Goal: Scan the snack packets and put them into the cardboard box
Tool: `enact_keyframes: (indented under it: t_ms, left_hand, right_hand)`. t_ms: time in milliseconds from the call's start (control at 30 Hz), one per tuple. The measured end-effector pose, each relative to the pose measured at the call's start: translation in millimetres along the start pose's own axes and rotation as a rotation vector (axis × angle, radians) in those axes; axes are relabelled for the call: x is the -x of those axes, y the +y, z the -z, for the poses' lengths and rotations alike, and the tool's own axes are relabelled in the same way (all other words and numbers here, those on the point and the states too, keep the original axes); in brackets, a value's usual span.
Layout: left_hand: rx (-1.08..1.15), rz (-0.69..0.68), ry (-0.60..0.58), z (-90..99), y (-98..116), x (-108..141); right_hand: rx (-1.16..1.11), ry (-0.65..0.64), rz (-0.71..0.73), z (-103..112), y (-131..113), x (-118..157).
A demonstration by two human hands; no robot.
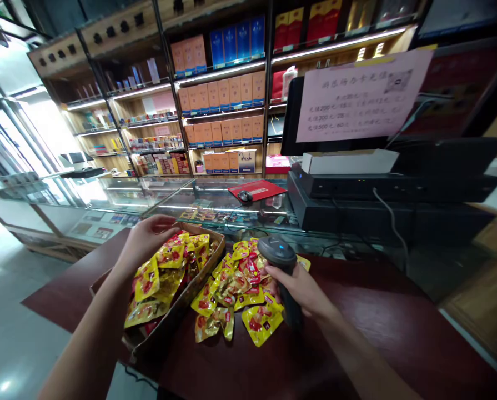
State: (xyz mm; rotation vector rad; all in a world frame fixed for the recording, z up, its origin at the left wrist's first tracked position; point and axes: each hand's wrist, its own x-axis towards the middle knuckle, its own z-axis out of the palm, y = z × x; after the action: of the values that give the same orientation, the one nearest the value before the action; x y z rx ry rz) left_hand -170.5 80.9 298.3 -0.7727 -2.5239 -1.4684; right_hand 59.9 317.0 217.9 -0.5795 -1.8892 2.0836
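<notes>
My right hand (304, 289) is wrapped around the handle of a dark grey barcode scanner (278, 253), which has a small blue light on its head. Beneath and to the left of the scanner lies a loose heap of yellow and red snack packets (235, 278) on the table. An open cardboard box (194, 291) on the left is filled with similar snack packets (165, 266). Over the box's far left part hangs my left hand (150, 236), its fingers loosely apart above the packets. I cannot see anything held in it.
The dark red table (356, 316) meets a glass display counter (181, 191) bearing a red mat (261, 190) and a computer mouse (245, 195). Right of these stand a black monitor with a pink paper sign (356, 100) and a black machine with cables (356, 186). Stocked shelves (223, 111) line the back.
</notes>
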Motion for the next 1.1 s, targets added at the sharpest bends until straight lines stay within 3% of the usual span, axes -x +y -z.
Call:
enact_keyframes:
  t_ms: [167, 267, 433, 667, 867, 967, 1100]
  left_hand:
    - [0.067, -0.098, -0.277, -75.4, 9.0, 12.6]
    - [0.113, -0.118, -0.369, -117.8, 6.0, 19.7]
    - [0.102, -0.139, -0.440, -169.4, -8.7, 21.8]
    - [-0.266, -0.212, -0.390, -231.4, -39.7, 14.7]
    - [-0.407, -0.219, -0.378, -258.8, -47.0, 7.4]
    - [-0.390, -0.193, -0.371, -259.4, -49.3, 1.5]
    - [-0.187, -0.099, -0.342, -249.9, -49.6, -9.4]
  right_hand:
    - [-0.017, 0.022, -0.014, 3.6, -4.1, -1.1]
    - [-0.039, 0.031, -0.016, 7.4, -4.4, -2.7]
    - [-0.065, 0.048, -0.022, 13.1, -1.4, -7.5]
    - [-0.077, 0.047, -0.008, 18.0, 9.5, -19.3]
    - [-0.052, 0.082, -0.039, 22.5, 13.7, -31.1]
    - [-0.053, 0.095, -0.053, 22.1, 9.0, -42.6]
    - [-0.071, 0.093, -0.071, 17.7, 6.1, -62.6]
